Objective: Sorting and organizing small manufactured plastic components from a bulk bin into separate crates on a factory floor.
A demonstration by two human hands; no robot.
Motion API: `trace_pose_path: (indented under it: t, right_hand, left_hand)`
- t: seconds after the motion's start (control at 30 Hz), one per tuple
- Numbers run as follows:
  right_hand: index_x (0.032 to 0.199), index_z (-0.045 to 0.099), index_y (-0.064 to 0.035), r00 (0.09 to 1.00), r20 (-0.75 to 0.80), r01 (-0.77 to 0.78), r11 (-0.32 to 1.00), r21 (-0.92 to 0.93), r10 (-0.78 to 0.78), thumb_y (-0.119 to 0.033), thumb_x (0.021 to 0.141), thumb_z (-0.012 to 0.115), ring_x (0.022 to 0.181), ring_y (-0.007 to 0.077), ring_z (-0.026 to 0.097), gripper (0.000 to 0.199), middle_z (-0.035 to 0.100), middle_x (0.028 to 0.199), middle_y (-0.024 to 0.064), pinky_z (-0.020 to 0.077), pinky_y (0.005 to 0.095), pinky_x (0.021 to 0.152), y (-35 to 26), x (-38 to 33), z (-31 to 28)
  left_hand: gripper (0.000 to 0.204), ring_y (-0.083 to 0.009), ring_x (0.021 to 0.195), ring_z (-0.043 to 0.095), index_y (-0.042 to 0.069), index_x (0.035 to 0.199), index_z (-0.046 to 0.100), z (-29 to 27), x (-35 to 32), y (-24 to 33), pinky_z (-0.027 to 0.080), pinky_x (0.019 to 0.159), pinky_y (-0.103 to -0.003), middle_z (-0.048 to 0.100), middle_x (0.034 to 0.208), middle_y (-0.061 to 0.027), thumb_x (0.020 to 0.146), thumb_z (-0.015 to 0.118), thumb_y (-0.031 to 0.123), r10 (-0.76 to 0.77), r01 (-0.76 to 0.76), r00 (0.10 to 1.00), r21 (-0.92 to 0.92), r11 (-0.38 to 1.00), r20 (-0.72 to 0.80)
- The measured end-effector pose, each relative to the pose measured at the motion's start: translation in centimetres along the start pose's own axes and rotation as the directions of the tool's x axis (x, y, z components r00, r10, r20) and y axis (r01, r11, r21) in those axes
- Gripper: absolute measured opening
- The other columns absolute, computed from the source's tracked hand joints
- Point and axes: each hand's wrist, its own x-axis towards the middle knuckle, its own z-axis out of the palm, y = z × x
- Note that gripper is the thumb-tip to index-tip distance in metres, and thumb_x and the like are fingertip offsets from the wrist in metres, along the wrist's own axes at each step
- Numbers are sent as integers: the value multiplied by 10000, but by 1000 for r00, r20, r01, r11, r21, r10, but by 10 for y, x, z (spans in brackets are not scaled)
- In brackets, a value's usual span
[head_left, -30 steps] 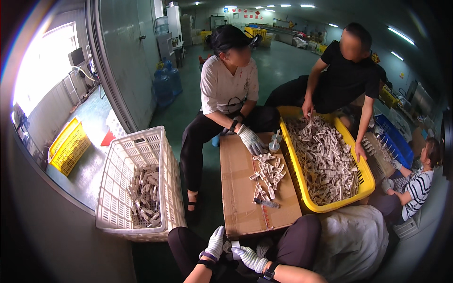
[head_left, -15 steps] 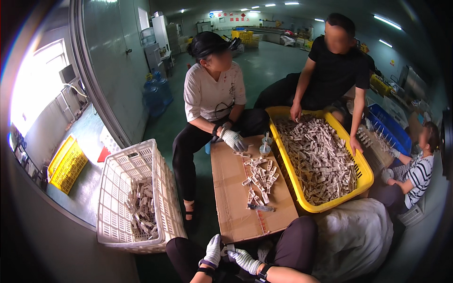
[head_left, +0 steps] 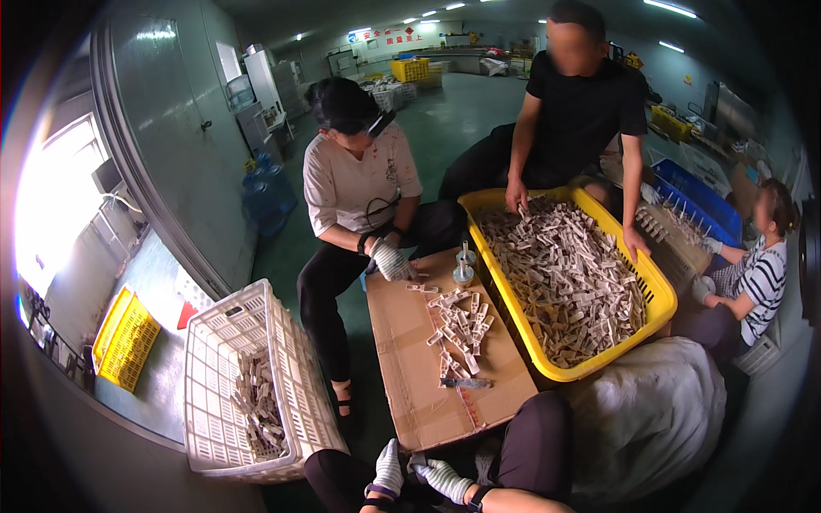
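At six o'clock of one cardboard box (head_left: 410, 368), the knit-gloved right hand (head_left: 445, 480) pinches one small grey piece (head_left: 416, 460); the left hand (head_left: 388, 468)—fingers together, grip unclear—is beside it. One plastic yellow tub (head_left: 564, 374) sits at two o'clock, one latticed white crate (head_left: 310, 402) at nine.

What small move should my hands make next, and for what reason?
Probably raise the small greyish piece above the cardboard box: the right hand appears to pinch it, the left hand is close beside, and both are low at the box's near edge.
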Motion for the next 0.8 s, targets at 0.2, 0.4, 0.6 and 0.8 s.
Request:
trace_pose_path:
  t: [0.2,0.4,0.6,0.8]
  right_hand:
    - [1110,642,-53,991,-32,134,985,106,-132,-152,948,564,823,98,557,204,648,950,5,482,266,754,5,-4,6]
    - [1104,612,-78,992,-49,117,992,-40,-119,-153,924,600,885,159,599,195,637,969,62,502,323,773,11,-4,2]
    - [1112,613,-71,989,-36,137,987,-82,-141,-145,920,607,899,140,590,206,634,960,61,505,288,753,-14,-14,7]
    - [1152,641,-51,992,86,74,967,244,-97,-93,949,562,809,66,520,222,622,976,-50,467,215,724,44,21,-8]
  left_hand:
    - [282,-192,834,636,54,1053,649,-11,10,-8,530,775,-332,674,955,-60,939,578,302,3,-3,1000,-7,1000,20]
    - [301,-198,814,640,52,1051,649,-11,12,-11,537,746,-335,673,944,-62,937,577,320,-2,1,1000,17,1000,19]
    - [289,-205,816,640,47,1076,642,-36,23,-23,542,751,-332,671,946,-64,940,567,291,-6,6,1000,16,1000,19]
    - [188,-230,790,649,45,1053,640,-35,21,-34,556,717,-363,675,900,-89,889,583,118,27,-33,998,112,993,57]
